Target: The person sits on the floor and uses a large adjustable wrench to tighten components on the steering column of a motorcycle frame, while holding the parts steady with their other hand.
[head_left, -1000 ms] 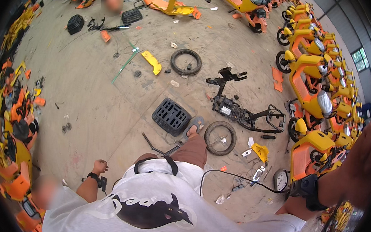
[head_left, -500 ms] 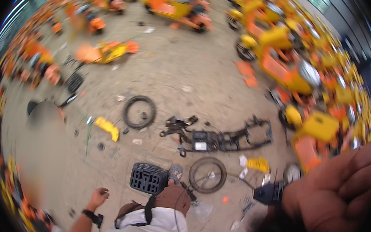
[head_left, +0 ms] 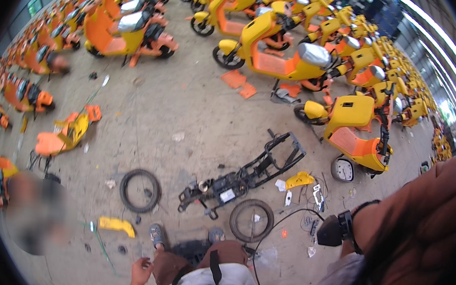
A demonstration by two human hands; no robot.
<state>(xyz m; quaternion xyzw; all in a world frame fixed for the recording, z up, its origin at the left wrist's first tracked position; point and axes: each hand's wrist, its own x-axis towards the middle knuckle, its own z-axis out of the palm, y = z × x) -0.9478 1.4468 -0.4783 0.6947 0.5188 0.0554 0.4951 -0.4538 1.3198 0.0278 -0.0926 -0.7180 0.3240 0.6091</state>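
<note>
The right hand (head_left: 424, 233) is looming close to the camera at the right edge, its grip loose and holding nothing, a black band at the wrist. The left hand (head_left: 141, 271) is hanging low, fingers lightly curled and empty, just beside the knee. A stripped black scooter frame (head_left: 247, 176) is lying on the concrete floor (head_left: 187, 112) ahead, with a wheel (head_left: 252, 220) just beside it and a loose tyre (head_left: 140, 190) nearby.

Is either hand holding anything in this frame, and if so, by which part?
Nothing is visibly held. The right hand is raised close to the camera, its palm side hidden; the left hand hangs empty at the person's side.
</note>
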